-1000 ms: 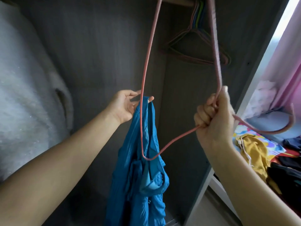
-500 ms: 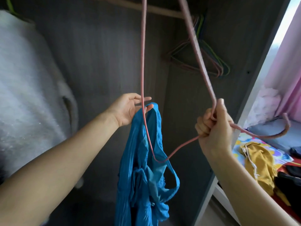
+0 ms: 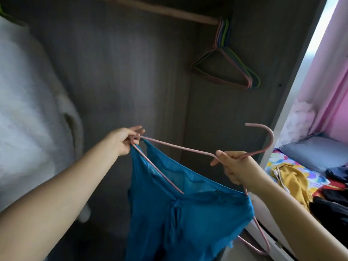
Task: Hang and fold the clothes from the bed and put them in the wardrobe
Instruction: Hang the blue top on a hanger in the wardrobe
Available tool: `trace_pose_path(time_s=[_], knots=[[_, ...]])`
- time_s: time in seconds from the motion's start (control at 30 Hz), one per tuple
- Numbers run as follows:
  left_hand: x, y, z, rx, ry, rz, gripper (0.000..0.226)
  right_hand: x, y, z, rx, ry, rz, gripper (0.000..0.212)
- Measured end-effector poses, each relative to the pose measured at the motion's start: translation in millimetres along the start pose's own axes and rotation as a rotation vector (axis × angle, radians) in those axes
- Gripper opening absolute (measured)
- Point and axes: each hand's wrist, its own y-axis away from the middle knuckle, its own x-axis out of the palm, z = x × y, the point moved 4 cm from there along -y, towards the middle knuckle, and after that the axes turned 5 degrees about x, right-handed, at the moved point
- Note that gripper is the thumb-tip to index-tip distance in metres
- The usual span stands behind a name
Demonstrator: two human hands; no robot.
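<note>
Swung down from its upright tilt, the pink hanger (image 3: 180,147) now lies nearly level between our hands, and the blue garment (image 3: 180,210) has spread wide across it. Our left hand (image 3: 125,139) pinches the hanger's far-left corner together with a strap; our right hand (image 3: 235,167) is closed around the neck below the hook. We judge the threading step nearly done. Next we must seat the right shoulder, then lift the hook to the rail (image 3: 169,12) in the wardrobe, left of the spare hangers (image 3: 229,70).

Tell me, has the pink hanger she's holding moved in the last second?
Yes. The pink hanger has swung down: its far end earlier rose past the wardrobe rail, and now lies well below it.
</note>
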Motion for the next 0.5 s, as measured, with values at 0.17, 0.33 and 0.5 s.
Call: trace_pose_path(time_s=[0.17,0.33,0.5], knots=[[-4,-4,16,0.025,0.056,-0.101,0.035,-16,11,10,0.09,0.044,0.09,0.04],[9,-3,12,0.141,0.168,-0.054,0.032,-34,19,14,0.15,0.064,0.115,0.041],[24,12,5,0.174,-0.226,0.076,0.03,-48,20,12,0.178,0.268,0.069,0.04]])
